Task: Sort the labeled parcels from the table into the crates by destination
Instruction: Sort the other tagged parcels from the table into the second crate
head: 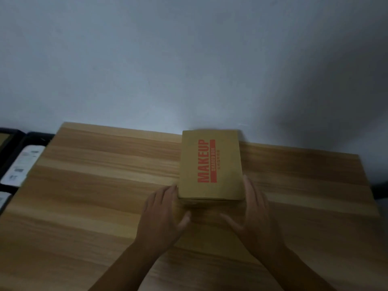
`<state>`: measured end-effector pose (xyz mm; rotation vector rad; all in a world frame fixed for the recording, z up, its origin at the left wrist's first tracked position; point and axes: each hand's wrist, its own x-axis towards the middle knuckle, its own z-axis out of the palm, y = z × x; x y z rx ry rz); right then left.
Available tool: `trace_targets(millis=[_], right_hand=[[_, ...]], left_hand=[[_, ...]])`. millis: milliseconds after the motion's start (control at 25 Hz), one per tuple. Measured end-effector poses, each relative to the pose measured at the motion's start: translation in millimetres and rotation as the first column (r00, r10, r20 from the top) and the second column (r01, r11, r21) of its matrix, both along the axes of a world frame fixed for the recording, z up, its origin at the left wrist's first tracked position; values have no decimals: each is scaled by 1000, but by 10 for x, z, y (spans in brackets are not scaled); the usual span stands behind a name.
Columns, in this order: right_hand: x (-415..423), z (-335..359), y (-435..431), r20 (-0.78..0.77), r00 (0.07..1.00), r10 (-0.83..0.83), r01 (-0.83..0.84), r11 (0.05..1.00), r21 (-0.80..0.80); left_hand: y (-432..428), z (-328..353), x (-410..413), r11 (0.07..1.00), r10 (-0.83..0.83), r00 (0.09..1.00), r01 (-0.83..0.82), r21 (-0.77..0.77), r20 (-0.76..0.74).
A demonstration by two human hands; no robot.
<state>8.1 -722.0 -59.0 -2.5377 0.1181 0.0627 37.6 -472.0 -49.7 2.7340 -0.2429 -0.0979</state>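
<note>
A brown cardboard parcel (pixel 211 165) printed with red "MAKEUP" lettering lies flat on the wooden table (pixel 94 196), near its far edge. My left hand (pixel 162 213) is at the parcel's near left corner, fingers straight, thumb spread toward the middle. My right hand (pixel 253 211) lies along the parcel's near right side, fingers straight, fingertips touching its edge. Neither hand grips the parcel.
Dark crates (pixel 12 143) stand on the floor off the table's left edge; one holds a white labeled parcel (pixel 23 164). A grey wall rises behind the table. The scene is dim.
</note>
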Motion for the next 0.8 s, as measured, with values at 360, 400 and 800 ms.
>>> trace_targets(millis=[360, 400, 800], right_hand=[[167, -522, 34, -153, 963, -223, 268, 857, 440], [145, -474, 63, -153, 959, -238, 282, 848, 449], [-80, 628, 24, -63, 973, -220, 219, 818, 532]], left_hand=[[-136, -458, 156, 935, -5, 993, -37, -351, -118], [-134, -421, 136, 928, -6, 994, -33, -372, -105], [-135, 284, -216, 734, -82, 996, 38, -678, -33]])
